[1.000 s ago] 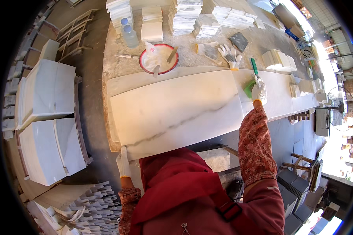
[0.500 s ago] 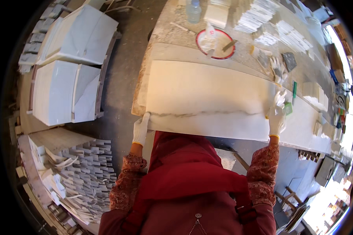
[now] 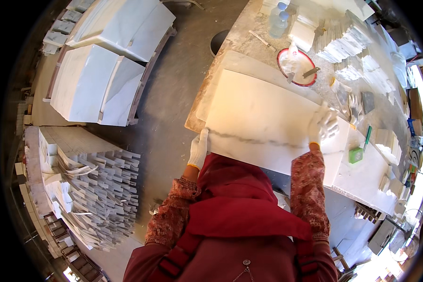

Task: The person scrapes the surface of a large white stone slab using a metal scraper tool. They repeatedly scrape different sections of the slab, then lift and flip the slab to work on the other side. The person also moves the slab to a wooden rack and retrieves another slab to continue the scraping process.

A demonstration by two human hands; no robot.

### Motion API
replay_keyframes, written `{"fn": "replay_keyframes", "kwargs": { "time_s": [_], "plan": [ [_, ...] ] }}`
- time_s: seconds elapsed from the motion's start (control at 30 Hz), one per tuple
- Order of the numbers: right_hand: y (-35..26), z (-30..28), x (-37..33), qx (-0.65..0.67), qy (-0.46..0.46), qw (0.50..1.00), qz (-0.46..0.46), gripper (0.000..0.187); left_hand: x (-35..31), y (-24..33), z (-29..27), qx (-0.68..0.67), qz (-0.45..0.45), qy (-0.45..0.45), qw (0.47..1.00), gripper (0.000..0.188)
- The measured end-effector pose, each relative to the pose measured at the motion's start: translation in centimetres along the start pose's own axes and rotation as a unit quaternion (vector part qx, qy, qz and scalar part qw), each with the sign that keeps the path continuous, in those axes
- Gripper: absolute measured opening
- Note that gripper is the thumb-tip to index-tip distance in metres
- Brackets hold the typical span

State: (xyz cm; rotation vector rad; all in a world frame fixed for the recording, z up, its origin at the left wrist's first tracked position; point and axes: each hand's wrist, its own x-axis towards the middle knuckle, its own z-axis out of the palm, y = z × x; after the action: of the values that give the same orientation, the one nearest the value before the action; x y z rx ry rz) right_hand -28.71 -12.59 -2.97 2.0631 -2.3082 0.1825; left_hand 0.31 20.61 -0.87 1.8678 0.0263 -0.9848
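Note:
A large white marble slab (image 3: 263, 117) with a grey vein lies on the workbench (image 3: 235, 42). My left hand (image 3: 199, 149), in a white glove, grips the slab's near left edge. The gloved right hand (image 3: 322, 124) rests flat on the slab's top near its right end, fingers spread. A green block (image 3: 356, 155) and a green pen (image 3: 367, 137) lie on the stone to the right of that hand.
A red-rimmed plate (image 3: 296, 66) with a scraper, plastic bottles (image 3: 278, 19) and stacks of white tiles (image 3: 343, 44) stand at the bench's far side. Large marble slabs (image 3: 98, 84) and piles of cut strips (image 3: 89, 183) cover the floor at left.
My right hand left the green tool at the slab's far right and now lies flat on the slab. My left hand stays on the near left edge. The view has swung left.

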Motion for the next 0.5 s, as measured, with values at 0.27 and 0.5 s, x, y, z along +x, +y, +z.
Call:
{"fn": "replay_keyframes", "kwargs": {
  "time_s": [0.27, 0.5],
  "plan": [
    [-26.4, -3.7, -16.1, 0.177, -0.033, 0.865, -0.469, 0.066, 0.6, 1.2, 0.0, 0.021, -0.007, -0.041, 0.999, 0.066],
    [-17.6, -8.4, -19.1, 0.315, -0.052, 0.813, -0.487, 0.058, 0.3, 0.7, -1.2, 0.059, 0.017, -0.051, 0.997, 0.073]
  ]
}}
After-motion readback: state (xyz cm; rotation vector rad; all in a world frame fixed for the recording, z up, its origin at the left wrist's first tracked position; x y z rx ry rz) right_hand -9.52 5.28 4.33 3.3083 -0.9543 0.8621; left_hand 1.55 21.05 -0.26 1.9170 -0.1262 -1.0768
